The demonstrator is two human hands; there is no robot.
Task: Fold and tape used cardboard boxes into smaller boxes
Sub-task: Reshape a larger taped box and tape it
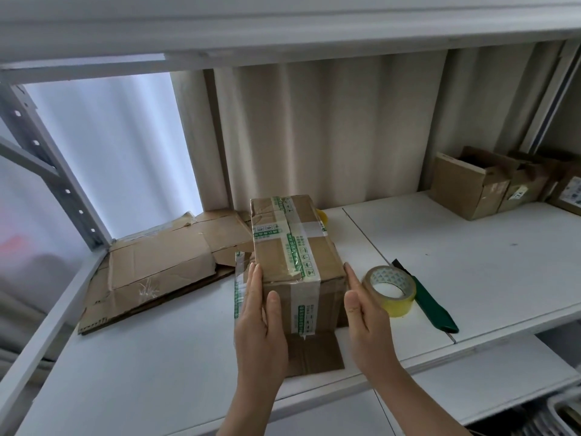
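A white shelf board (471, 262) of a metal rack is carrying everything here, with a pale pleated curtain (330, 130) hanging behind it and another shelf running overhead. Flattened cardboard (157, 265) is lying toward the left rear corner of the board, spreading forward along its left side. The taped cardboard box (292, 256) is sitting near the middle of the board, close to the front edge, closed and wrapped in clear and green-printed tape, with one loose flap lying flat on the board in front of it. A few open small boxes (471, 184) are standing together at the right rear corner. The left hand (261, 325) is pressing flat against the box's left side, fingers straight and thumb lying on the front face. The right hand (367, 325) is doing the same on the right side, fingers extended along the wall, thumb up by the front edge. A yellow tape roll (393, 291) is resting just beside the right hand, and a green utility knife (434, 306) is lying right of the roll, near the front edge.
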